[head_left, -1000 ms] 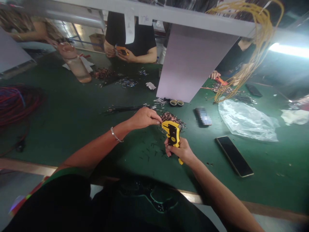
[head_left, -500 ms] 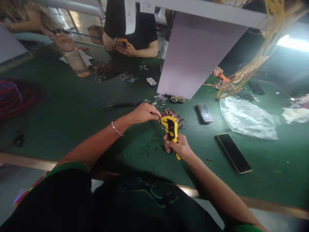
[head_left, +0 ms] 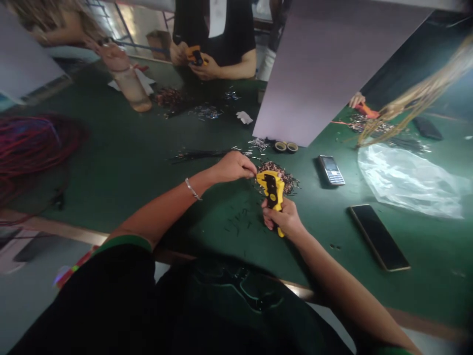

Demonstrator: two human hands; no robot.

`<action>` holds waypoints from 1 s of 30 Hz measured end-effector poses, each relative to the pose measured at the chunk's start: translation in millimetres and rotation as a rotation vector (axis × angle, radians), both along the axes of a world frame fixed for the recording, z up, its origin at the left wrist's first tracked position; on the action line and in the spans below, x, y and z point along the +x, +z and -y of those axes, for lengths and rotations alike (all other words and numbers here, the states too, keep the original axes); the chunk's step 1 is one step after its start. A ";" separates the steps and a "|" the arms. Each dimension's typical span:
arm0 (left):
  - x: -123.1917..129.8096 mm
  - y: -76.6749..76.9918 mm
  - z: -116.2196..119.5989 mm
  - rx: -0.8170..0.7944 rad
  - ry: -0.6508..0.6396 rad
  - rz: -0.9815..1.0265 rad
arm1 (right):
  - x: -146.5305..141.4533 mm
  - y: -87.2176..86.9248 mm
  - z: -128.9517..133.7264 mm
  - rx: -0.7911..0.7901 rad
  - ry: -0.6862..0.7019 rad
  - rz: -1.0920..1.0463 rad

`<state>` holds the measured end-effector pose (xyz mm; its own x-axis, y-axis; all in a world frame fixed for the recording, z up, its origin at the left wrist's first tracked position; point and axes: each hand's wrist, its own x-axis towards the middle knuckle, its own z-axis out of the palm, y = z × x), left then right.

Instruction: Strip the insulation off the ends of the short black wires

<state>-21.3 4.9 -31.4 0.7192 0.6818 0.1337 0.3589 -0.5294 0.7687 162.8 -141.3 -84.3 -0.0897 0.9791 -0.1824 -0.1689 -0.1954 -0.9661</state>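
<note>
My right hand (head_left: 283, 218) is wrapped round the handles of a yellow and black wire stripper (head_left: 272, 190), its head pointing up and left. Beside the tool's jaws, my left hand (head_left: 236, 166) is pinched; what its fingertips hold is too small to make out. Behind the tool lies a pile of short copper-coloured pieces (head_left: 288, 180). A bundle of thin black wires (head_left: 199, 154) lies on the green table (head_left: 121, 182), beyond my left forearm. Small black scraps (head_left: 238, 222) are scattered left of my right hand.
At the right are a keypad phone (head_left: 331, 170), a dark smartphone (head_left: 379, 236) and a clear plastic bag (head_left: 410, 182). Two tape rolls (head_left: 286, 147) sit by a pale upright panel (head_left: 318, 74). A bottle (head_left: 131, 88) and red cables (head_left: 37, 148) are leftward. Across the table, a person holds an orange tool (head_left: 195, 55).
The whole view has shifted, so the table items appear farther right. My hands keep nearly the same pose at the wire stripper. The person's orange tool across the table is turned differently.
</note>
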 end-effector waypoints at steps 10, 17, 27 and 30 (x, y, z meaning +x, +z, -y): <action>2.3 12.1 16.9 0.244 0.041 -0.039 | 15.4 11.8 -2.0 0.097 -0.050 -0.156; 10.6 24.1 49.9 0.634 0.018 -0.176 | 16.6 24.8 -3.6 0.140 -0.145 -0.171; 21.4 21.6 74.4 0.817 -0.100 -0.283 | 11.7 29.8 0.9 0.187 -0.201 -0.129; 22.2 21.9 75.9 0.814 -0.129 -0.300 | 11.3 26.8 1.6 0.223 -0.207 -0.117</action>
<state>0.9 -71.0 -9.6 0.8669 0.3680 0.3364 0.3849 -0.9228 0.0176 174.1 -142.8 -57.5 0.1081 0.9934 0.0389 -0.2950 0.0694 -0.9530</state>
